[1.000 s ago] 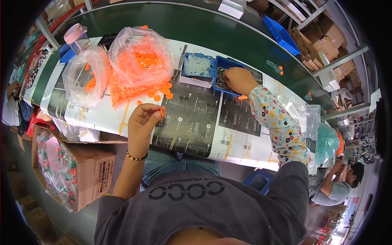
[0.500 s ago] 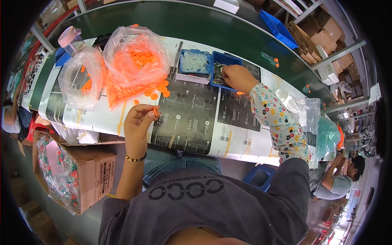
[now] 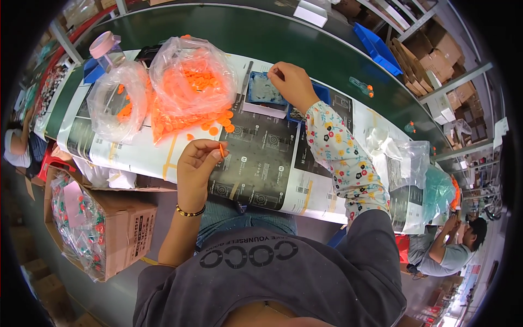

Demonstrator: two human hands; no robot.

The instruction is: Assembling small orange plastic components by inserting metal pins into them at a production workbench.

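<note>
My left hand pinches a small orange disc on edge between thumb and fingertips, above the near part of the table. My right hand, in a flowered sleeve, is closed in a pinch over a shallow blue tray of whitish, paste-like stuff. Whatever its fingertips hold is too small to make out. Beside that tray, partly hidden under my right wrist, is a blue bin with small metal parts. A clear bag of orange discs stands left of the trays, with loose orange discs by its near edge.
Left of the big bag are a smaller clear bag and a pink-lidded bottle. A carton of bagged parts stands by my left arm. Clear plastic bags lie at the right. A co-worker sits beyond.
My right hand has come out of the bin of metal parts and moved left over the tray of whitish stuff. My left hand still pinches the orange disc. The view has shifted slightly.
</note>
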